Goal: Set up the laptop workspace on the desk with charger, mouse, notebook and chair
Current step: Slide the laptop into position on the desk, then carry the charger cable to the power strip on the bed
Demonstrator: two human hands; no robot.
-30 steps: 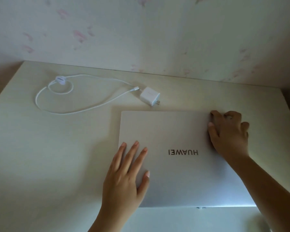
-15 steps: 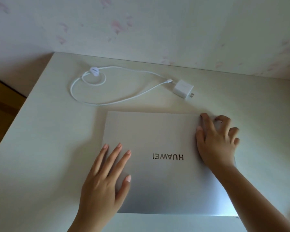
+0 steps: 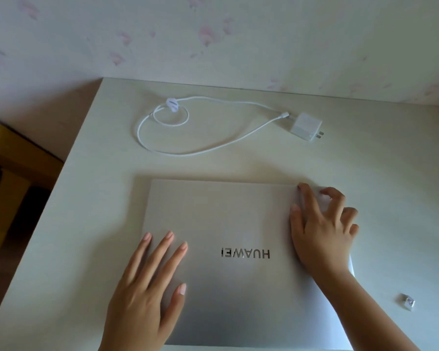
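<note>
1. Pressing flat on the closed silver-grey slab laptop (image 3: 238,249), left hand (image 3: 142,297) open, palm down, fingers spread over the lid's near-left area; nothing pinched, likely just pinning the machine so it cannot skid.
2. Resting at the lid's far-right corner, right hand (image 3: 322,231) loosely curled, fingertips (image 3: 300,188) hooked at that far edge; neither clenched nor truly clasping, probably squaring the laptop or feeling for the lid's lip. Cannot tell whether the lid is lifted at all.
3. Lying under both palms, laptop shut, logo reading upside down from the wearer's side, so hinge probably nearest the body; may need turning before opening.
4. Beyond the fingertips, well apart from the lid: small white cube charger (image 3: 306,126) with bare prongs, its thin white cable (image 3: 188,150) looped loosely leftward, unplugged from the laptop.
5. To the right of the right wrist, near the laptop's right edge but apart from it: tiny silvery object (image 3: 408,301), too small to identify.
6. Surrounding everything, pale cream wooden desk (image 3: 86,224); left edge close beside the left hand, back edge against floral wallpaper (image 3: 213,36). Plenty of bare top on the right and behind for sliding; little on the left.
7. No mouse, notebook or chair visible; setup judged barely begun.
</note>
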